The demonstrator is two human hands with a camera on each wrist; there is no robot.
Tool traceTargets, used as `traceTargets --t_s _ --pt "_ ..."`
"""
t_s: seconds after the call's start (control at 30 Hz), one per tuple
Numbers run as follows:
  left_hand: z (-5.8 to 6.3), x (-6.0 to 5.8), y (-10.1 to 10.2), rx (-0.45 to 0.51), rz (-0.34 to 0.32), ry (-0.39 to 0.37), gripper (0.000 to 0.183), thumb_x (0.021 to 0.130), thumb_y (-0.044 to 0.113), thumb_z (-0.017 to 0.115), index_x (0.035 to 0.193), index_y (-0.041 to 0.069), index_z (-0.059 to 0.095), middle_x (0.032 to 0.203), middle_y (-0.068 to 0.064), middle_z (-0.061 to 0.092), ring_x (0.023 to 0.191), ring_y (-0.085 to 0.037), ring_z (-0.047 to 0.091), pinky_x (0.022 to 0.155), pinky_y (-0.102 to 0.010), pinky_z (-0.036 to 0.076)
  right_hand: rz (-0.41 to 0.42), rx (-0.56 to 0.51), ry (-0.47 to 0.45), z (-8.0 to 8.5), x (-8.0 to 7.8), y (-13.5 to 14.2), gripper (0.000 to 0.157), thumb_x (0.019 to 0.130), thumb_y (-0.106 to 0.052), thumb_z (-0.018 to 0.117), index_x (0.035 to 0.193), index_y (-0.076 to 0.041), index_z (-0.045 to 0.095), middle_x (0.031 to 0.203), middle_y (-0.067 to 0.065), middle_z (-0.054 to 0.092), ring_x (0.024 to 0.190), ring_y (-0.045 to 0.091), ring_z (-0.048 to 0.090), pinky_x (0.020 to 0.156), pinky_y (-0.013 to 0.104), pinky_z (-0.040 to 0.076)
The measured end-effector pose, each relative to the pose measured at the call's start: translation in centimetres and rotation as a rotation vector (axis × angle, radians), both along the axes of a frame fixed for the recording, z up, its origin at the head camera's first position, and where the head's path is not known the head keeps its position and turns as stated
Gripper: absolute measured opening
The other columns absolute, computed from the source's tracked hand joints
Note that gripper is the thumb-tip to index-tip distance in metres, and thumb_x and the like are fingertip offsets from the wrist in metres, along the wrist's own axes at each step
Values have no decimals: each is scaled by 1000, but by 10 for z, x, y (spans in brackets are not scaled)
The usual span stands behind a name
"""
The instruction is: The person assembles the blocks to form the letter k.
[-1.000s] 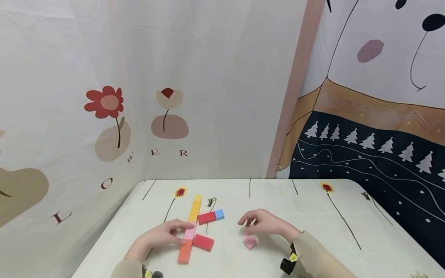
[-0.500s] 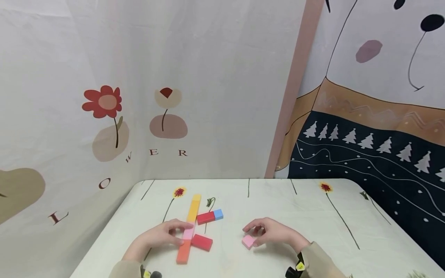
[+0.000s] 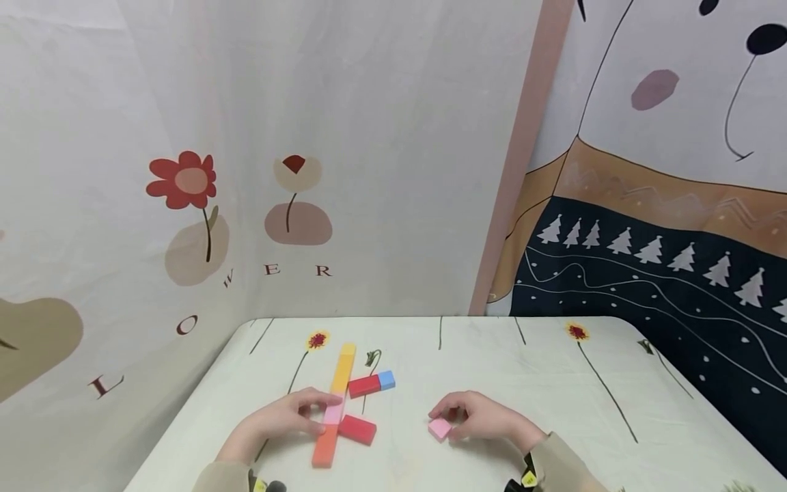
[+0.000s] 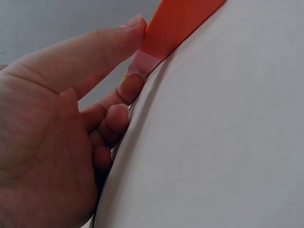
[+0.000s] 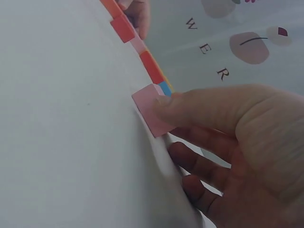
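Observation:
A line of orange (image 3: 326, 447), pink (image 3: 335, 412) and yellow (image 3: 344, 369) blocks lies on the table. Two red blocks (image 3: 359, 430) (image 3: 365, 386) and a blue one (image 3: 387, 380) lie to its right. My left hand (image 3: 321, 415) pinches the row's pink block between thumb and forefinger; the left wrist view shows those fingers on the pink block (image 4: 142, 61) beside the orange one (image 4: 175, 21). My right hand (image 3: 451, 418) pinches a loose pink block (image 3: 439, 428) lying on the table. In the right wrist view the thumb presses that block (image 5: 151, 110).
The table (image 3: 553, 383) has a white cloth with printed flowers and stems. Printed curtains hang close behind it and along the left and right sides. The table's left edge runs near my left forearm.
My right hand has dropped and drawn back from above the loose pink block and now pinches it. The left hand and the block row have stayed put.

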State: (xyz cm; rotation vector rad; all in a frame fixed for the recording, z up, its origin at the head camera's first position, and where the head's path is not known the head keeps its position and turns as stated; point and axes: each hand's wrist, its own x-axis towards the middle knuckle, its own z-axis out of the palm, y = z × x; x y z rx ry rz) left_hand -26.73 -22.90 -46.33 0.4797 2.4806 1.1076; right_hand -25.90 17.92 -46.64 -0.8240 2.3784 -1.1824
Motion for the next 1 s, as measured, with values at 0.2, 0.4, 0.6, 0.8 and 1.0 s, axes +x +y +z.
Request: traceTargets --t_s 0.2,0.4,0.6,0.8,1.0 --pt "-2 0 0 -5 -2 8 49 81 27 78 127 30 63 123 0 55 103 -25 44 86 -47 40 -17 3 30 -1 2 -2 36 80 -5 75 113 -21 70 104 -10 62 91 11 52 79 27 41" --pt "0 -1 1 -1 -2 5 50 81 28 78 128 29 63 119 0 56 103 -25 44 85 -46 40 -16 -6 73 4 3 -5 35 78 -6 78 109 -18 71 101 -9 63 88 11 52 77 26 42" --pt "1 0 1 4 -1 4 50 81 28 79 128 29 63 118 0 56 103 -26 43 86 -47 39 -6 -7 130 2 1 -4 33 75 -10 81 104 -19 71 96 -9 61 87 9 52 75 25 42" --pt "1 1 2 -7 5 2 49 81 28 78 128 29 63 117 0 56 102 -25 44 84 -46 41 -27 2 145 -2 1 -5 31 75 -11 82 103 -18 71 93 -10 60 84 8 52 73 25 43" --pt "2 5 3 -16 15 0 49 80 28 79 127 29 64 119 0 56 103 -25 45 87 -49 41 -58 9 140 -1 4 -7 32 75 -11 81 104 -19 70 91 -10 59 83 9 52 72 26 43"
